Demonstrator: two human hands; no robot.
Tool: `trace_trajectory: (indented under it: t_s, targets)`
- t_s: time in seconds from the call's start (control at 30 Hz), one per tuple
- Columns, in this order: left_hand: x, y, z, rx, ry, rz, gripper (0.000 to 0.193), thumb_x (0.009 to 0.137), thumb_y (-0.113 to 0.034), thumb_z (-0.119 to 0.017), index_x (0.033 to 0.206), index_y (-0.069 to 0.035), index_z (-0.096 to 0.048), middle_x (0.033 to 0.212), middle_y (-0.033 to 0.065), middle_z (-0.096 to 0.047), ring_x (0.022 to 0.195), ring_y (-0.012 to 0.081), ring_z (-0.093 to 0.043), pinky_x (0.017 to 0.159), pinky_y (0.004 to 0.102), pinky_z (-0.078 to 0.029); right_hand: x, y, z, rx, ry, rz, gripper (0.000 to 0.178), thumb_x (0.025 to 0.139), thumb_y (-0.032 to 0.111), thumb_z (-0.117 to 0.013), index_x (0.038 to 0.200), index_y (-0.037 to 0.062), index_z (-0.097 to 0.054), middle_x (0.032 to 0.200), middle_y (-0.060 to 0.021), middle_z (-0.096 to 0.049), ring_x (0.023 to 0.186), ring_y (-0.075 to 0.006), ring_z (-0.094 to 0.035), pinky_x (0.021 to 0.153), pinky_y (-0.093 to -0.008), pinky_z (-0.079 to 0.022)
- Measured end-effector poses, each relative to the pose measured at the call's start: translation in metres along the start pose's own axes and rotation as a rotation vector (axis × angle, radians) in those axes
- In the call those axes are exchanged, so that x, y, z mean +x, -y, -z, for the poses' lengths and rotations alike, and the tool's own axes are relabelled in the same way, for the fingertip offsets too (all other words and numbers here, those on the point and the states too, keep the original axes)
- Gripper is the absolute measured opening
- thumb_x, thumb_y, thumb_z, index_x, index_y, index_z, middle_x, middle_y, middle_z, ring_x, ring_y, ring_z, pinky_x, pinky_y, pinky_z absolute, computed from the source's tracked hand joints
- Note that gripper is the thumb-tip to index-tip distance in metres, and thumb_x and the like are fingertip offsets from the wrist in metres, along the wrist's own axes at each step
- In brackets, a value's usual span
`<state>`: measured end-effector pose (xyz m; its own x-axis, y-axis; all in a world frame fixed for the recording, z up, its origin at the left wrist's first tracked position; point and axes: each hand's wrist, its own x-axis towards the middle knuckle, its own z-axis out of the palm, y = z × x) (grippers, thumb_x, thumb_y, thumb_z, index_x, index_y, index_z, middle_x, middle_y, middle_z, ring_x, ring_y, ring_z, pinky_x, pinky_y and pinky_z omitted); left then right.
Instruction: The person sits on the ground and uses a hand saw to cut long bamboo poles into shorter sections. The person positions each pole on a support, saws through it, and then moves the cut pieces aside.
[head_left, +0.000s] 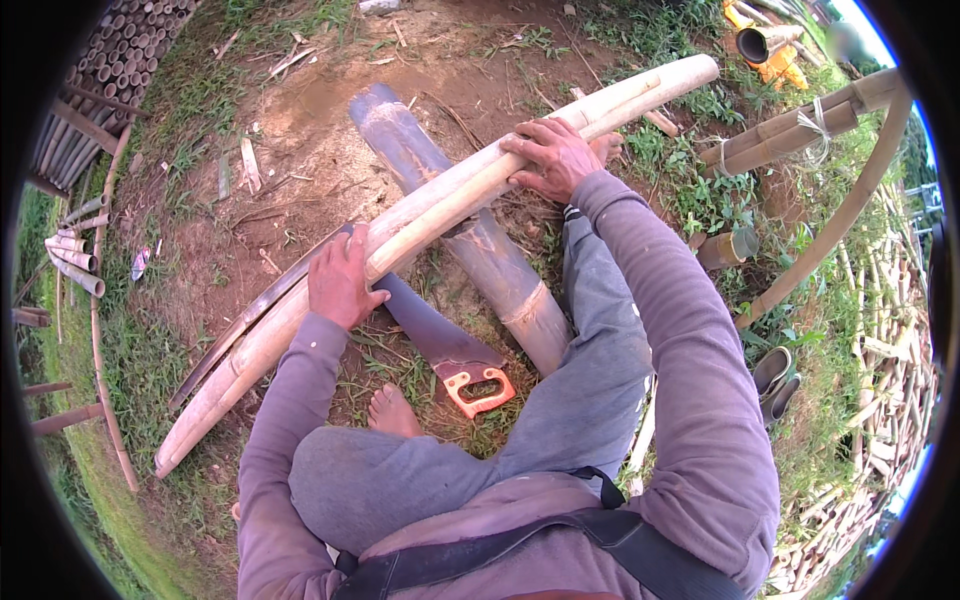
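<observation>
A long pale bamboo pole [445,212] lies slantwise before me, its far end up at the right and its near end down at the left. A lengthwise line runs along it, and a dark strip [238,328] lies against its left part. My left hand [340,280] is closed over the pole left of its middle. Further up, my right hand [553,158] grips it from above, fingers curled over the top. Beneath, a thick grey-brown bamboo log [505,275] crosses it on the ground. A handsaw [435,325] with an orange handle lies below, its blade tip hidden under the pole.
My bare foot [393,412] rests beside the saw. Stacked bamboo [115,50] stands at the far left. At the right are tied bamboo poles [800,130], a pair of dark boots [775,385] and a heap of cut bamboo [885,350]. Wood scraps [250,165] litter the soil.
</observation>
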<state>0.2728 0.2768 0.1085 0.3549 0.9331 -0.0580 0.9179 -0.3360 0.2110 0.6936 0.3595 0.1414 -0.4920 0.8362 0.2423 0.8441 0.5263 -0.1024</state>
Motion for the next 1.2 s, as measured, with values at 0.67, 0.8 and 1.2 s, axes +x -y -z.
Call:
trace_trajectory:
  t_s: [0.67,0.8,1.2]
  targets:
    - [-0.107,0.063,0.054,0.025,0.036,0.063,0.111,0.07,-0.02,-0.096,0.164,-0.014,-0.038,0.149,0.0192,-0.056,0.135,0.0412,-0.058,0.112,0.0502,-0.049,0.018,0.115,0.005,-0.174,0.123,0.119,0.06,0.094,0.022,-0.071,0.151,0.0185,-0.053,0.14,-0.0138,-0.06,0.144,-0.0351,-0.051,0.127,-0.0633,-0.026]
    - [-0.175,0.106,0.067,0.036,0.096,0.145,0.111,0.068,-0.017,-0.095,0.164,-0.013,-0.038,0.151,0.02,-0.055,0.136,0.0424,-0.058,0.113,0.0505,-0.049,0.029,0.191,-0.027,-0.099,0.111,0.182,0.051,0.099,0.02,-0.066,0.149,0.0158,-0.055,0.143,-0.0157,-0.06,0.144,-0.0346,-0.051,0.124,-0.0631,-0.031]
    - [-0.359,0.25,0.0,0.129,0.092,0.482,0.114,0.066,-0.01,-0.095,0.164,-0.018,-0.038,0.158,0.0165,-0.053,0.147,0.0385,-0.05,0.121,0.051,-0.041,0.042,0.411,-0.123,0.033,0.067,0.277,0.049,0.1,0.022,-0.061,0.147,0.0113,-0.056,0.14,-0.0155,-0.06,0.138,-0.0347,-0.052,0.119,-0.0604,-0.032]
